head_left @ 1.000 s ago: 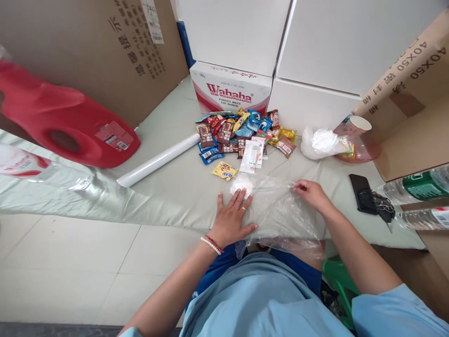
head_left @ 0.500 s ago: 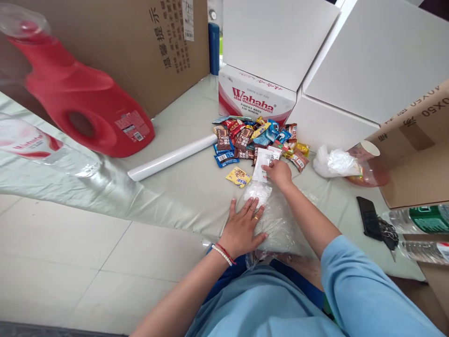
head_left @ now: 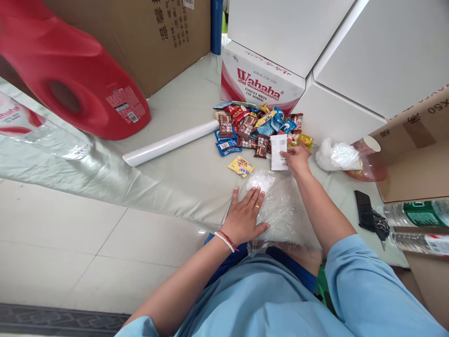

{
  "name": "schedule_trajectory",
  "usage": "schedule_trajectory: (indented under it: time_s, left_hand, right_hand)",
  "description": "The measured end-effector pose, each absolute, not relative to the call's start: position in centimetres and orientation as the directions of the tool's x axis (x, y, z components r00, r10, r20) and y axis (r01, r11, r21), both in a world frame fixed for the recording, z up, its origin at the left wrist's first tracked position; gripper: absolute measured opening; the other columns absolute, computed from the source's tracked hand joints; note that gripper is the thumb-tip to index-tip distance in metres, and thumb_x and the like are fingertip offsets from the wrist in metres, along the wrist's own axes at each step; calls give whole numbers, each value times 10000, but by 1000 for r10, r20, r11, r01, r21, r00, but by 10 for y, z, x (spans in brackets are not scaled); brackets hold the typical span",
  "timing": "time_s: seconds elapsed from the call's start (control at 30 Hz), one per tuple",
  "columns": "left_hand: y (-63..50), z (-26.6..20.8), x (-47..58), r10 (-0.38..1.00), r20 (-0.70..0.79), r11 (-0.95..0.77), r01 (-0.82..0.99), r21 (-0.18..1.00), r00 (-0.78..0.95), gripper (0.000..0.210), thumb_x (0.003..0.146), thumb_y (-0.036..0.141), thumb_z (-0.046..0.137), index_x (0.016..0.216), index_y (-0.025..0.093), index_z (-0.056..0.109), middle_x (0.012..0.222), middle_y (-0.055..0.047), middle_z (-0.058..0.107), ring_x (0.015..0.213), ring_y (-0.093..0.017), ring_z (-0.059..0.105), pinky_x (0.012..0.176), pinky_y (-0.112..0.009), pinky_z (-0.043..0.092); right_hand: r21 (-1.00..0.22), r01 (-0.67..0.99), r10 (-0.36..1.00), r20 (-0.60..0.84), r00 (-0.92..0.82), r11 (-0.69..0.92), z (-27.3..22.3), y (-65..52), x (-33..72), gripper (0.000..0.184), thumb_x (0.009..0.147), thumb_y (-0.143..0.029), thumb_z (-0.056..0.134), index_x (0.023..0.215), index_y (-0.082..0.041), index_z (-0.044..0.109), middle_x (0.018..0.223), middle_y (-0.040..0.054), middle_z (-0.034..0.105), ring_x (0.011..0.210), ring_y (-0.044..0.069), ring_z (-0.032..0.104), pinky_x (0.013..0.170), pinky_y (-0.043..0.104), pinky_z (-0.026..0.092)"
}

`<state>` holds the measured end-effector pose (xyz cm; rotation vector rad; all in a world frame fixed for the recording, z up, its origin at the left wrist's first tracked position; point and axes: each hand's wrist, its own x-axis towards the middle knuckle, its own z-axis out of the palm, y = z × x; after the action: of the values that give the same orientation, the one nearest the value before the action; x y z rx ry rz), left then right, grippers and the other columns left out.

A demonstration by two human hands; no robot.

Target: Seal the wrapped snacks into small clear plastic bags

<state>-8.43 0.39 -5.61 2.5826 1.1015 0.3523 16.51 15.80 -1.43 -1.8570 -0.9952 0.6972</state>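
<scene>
My left hand (head_left: 245,215) lies with fingers spread, palm down on a clear plastic bag (head_left: 284,210) at the table's near edge. A crumpled whitish part of the bag shows just beyond its fingertips. Between thumb and fingers, my right hand (head_left: 297,159) pinches a small white packet (head_left: 278,152), held at the front of a pile of wrapped snacks. In the pile are brown cocoa packets (head_left: 248,125), blue packets (head_left: 228,147) and a red one (head_left: 237,112). A yellow packet (head_left: 240,166) lies apart, between the pile and my left hand.
A white roll (head_left: 170,142) and a red jug (head_left: 87,89) stand or lie to the left, with a water bottle (head_left: 42,131). Behind the pile is a Wahaha box (head_left: 261,77). At right are a white plastic bundle (head_left: 338,155), keys (head_left: 380,224), bottles (head_left: 421,213) and a carton (head_left: 414,154).
My right hand has moved right and slightly away with the white packet, off the spot by the bag's top. My left hand stays on the plastic bag. The view has shifted a little.
</scene>
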Motion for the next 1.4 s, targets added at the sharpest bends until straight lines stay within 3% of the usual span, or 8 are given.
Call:
schedule_trajectory:
  time_s: [0.13,0.33,0.47,0.57,0.67,0.93,1.2,1.4]
  left_hand:
    - [4,-58,-83,735,93,-648,656,387,671,980,906,718,458,1629,110,197,1693,-157,232,1576,-320,180,1241,-677,-79]
    - [4,-61,-82,730,97,-665,671,328,676,983,895,718,481,1627,117,219,1691,-164,237,1574,-349,183,1239,-688,-51]
    - [4,-62,-80,733,88,-668,690,278,674,993,887,727,488,1632,134,207,1687,-168,253,1574,-353,187,1243,-678,-11]
    - [4,-61,-80,730,78,-673,694,256,679,996,887,734,483,1636,144,192,1688,-169,248,1573,-343,199,1247,-663,-8]
    - [5,-60,-80,731,61,-672,702,236,680,992,896,719,486,1639,143,171,1684,-181,252,1570,-342,211,1243,-665,-12]
    - [10,-56,-80,730,12,-670,713,207,683,934,929,654,483,1637,137,162,1682,-186,248,1573,-327,212,1238,-674,-2]
    - [10,-53,-79,743,29,-655,717,239,669,922,920,613,522,1632,133,185,1677,-205,249,1569,-354,219,1236,-678,24]
    - [1,-39,-106,582,137,-798,530,287,802,657,849,213,496,1505,246,475,1666,-68,341,1588,-283,183,1266,-624,-21]
  right_hand:
    - [-908,392,950,-22,311,-150,45,108,202,440,643,-407,834,992,-172,703,902,42,738,709,162,645,582,267,511]
    - [-712,652,755,-571,-322,-261,59,40,211,411,706,-438,806,1027,-182,785,850,20,748,670,161,640,593,256,485]
    - [-551,830,929,-343,-136,-83,16,29,192,267,801,-276,726,1047,-183,772,989,46,754,808,185,658,749,285,507]
    - [-470,882,988,-116,-101,35,1,12,185,409,876,-338,712,1260,-198,692,1211,101,700,980,227,666,843,318,507]
    - [-401,910,971,-152,-182,108,-3,-7,183,561,863,-381,753,1382,-230,603,1345,108,630,1126,264,641,880,331,504]
    - [-473,876,979,-113,-171,98,-16,-20,196,427,819,-289,791,1220,-254,650,1384,81,544,1093,231,640,907,331,495]
    - [-340,934,979,-128,-158,106,-8,-37,179,308,888,-281,707,1181,-251,619,1311,63,601,972,218,653,745,302,481]
    - [-410,901,965,-149,-216,139,-1,-41,190,333,916,-307,685,1234,-246,607,1473,102,495,1077,247,658,868,360,533]
